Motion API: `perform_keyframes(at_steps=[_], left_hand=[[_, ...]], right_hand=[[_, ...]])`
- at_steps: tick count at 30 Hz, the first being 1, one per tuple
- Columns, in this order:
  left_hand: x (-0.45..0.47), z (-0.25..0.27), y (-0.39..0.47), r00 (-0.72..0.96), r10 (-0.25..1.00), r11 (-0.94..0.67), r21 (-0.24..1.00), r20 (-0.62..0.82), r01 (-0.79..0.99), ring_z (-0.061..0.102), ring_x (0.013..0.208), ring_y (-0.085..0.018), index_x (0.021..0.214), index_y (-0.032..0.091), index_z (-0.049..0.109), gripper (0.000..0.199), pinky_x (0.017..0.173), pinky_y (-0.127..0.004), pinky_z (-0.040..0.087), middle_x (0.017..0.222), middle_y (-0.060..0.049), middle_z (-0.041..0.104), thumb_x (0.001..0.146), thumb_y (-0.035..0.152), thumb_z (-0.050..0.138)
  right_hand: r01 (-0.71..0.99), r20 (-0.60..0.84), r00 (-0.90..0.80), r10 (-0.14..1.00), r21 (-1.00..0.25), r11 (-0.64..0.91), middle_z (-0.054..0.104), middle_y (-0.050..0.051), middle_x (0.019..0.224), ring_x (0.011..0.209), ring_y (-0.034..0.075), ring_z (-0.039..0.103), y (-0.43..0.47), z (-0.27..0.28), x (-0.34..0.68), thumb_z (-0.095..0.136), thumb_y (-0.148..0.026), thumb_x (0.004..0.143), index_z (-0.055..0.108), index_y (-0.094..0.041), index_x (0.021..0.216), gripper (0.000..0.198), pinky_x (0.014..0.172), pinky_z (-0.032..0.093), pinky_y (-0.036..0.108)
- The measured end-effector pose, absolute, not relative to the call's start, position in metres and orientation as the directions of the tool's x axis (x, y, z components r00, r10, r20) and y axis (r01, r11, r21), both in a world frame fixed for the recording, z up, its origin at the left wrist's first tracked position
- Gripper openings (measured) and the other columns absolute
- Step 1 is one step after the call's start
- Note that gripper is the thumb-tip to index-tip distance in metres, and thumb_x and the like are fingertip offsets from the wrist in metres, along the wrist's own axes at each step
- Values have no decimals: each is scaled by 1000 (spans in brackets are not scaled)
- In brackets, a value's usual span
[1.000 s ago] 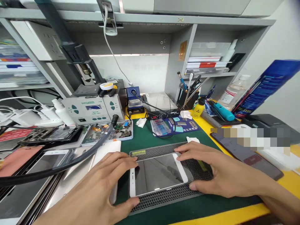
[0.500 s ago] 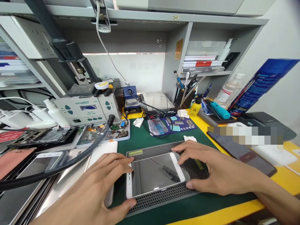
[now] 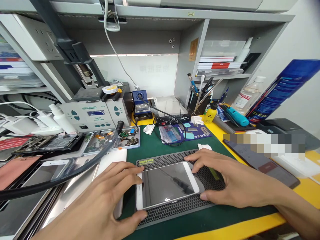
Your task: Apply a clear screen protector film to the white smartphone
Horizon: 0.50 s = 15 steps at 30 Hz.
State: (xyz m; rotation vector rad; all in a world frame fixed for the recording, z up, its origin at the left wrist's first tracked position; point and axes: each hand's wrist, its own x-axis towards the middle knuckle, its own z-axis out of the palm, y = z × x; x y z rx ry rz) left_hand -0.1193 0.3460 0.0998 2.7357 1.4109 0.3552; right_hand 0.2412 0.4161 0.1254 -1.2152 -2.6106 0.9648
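A white smartphone (image 3: 168,185) with a dark, glossy screen lies on a black honeycomb-patterned mat (image 3: 172,211). My left hand (image 3: 110,196) grips its left end, thumb at the near corner and fingers at the far corner. At the opposite end, my right hand (image 3: 225,176) has its thumb at the near corner and its fingertips at the far one. A greyish rounded edge shows just past the phone's right end; what it is, I cannot tell. Part of the mat's right side is covered by my right hand.
A tray of small electronic parts (image 3: 127,141) and a grey control station (image 3: 96,115) stand behind on the left. A black hose (image 3: 87,166) crosses the left side over several phones. To the right lies a dark phone (image 3: 265,163); a yellow bottle (image 3: 210,112) stands farther back.
The whole view has shifted slightly, so everything appears a little farther right. Both hands keep the same hold on the smartphone, which stays in place on the mat.
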Motion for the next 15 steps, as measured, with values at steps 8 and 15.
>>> perform_keyframes(at_steps=[8,15], left_hand=[[-121,95,347,563,803,-591,140,195,795,52,136,-25,126,35,55,40,109,-41,53,144,1,62,91,51,66],[-119,97,346,559,804,-590,146,205,794,56,133,-27,123,32,60,39,108,-41,54,141,-2,65,89,49,68]], right_hand=[[654,-162,-676,718,-582,484,48,7,156,143,34,44,416,127,240,77,-55,82,62,-29,114,45,118,35,54],[650,-158,-679,717,-584,487,49,8,156,144,34,44,416,128,240,77,-55,82,62,-28,113,45,120,33,55]])
